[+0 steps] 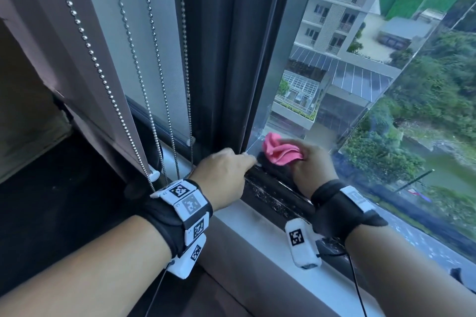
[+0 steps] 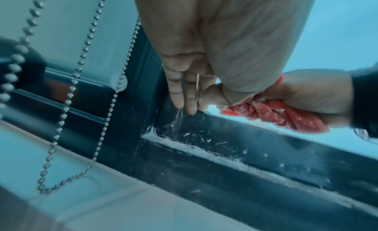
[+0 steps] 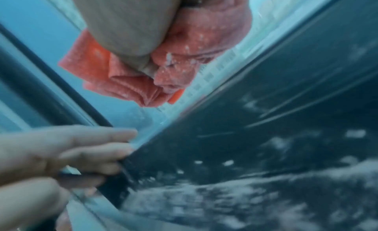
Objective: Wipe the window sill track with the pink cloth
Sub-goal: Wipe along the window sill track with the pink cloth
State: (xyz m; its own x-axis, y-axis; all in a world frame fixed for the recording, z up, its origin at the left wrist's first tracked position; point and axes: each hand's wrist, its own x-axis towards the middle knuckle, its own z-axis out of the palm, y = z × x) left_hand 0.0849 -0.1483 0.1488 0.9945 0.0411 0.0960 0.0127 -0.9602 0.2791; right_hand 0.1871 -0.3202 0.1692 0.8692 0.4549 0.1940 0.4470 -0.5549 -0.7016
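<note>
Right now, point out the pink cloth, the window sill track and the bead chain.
pink cloth (image 1: 280,152), head view, bunched folds above the fist.
window sill track (image 2: 235,147), left wrist view, dusty dark channel.
bead chain (image 1: 164,100), head view, mid-length of a hanging strand.

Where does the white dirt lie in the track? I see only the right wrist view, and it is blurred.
Observer: In the left wrist view, a white dust line runs along the dark track. It starts at the corner by the upright frame.
Operator: What does the left hand do there?
Observer: The left hand touches that corner with straight fingers.
Operator: Is anything hanging near it?
Observer: Yes. In the head view, bead chains hang to the left of the left hand.
</note>
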